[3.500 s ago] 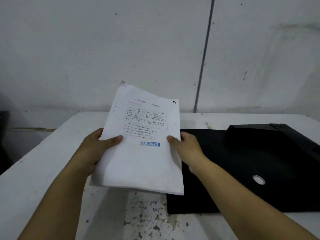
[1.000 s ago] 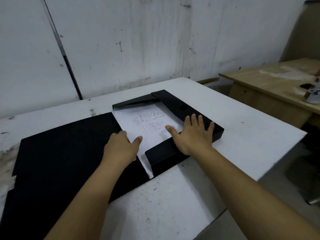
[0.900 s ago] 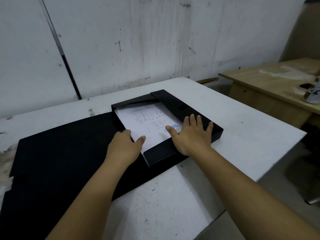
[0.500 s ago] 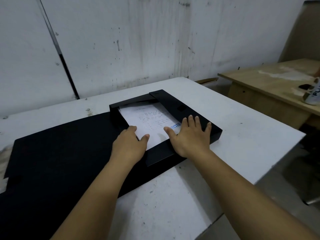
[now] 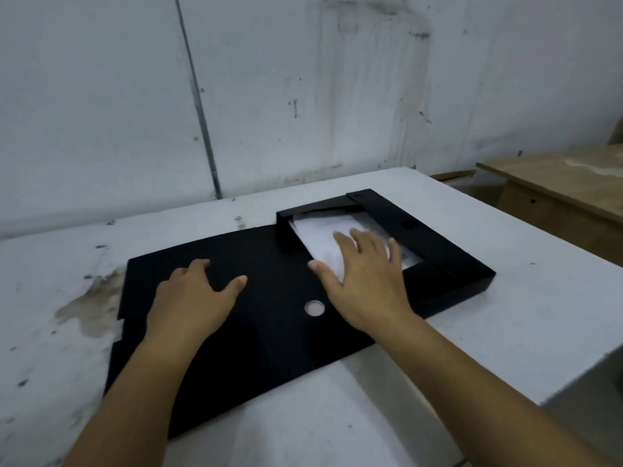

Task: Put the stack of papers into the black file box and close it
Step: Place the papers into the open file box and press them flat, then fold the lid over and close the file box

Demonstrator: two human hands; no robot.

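Stack of papers [image 5: 323, 235] lies inside the black file box [image 5: 451, 264] tray: insertion done. Lid flap [image 5: 269, 318] lies open, flat left of tray; closing remains. Right hand [image 5: 365, 281] flat on papers, left hand [image 5: 192, 298] spread on flap, neither grasping.

White tabletop [image 5: 505, 332], stained at left; black file box [image 5: 448, 264] laid open flat on it, tray at far right.
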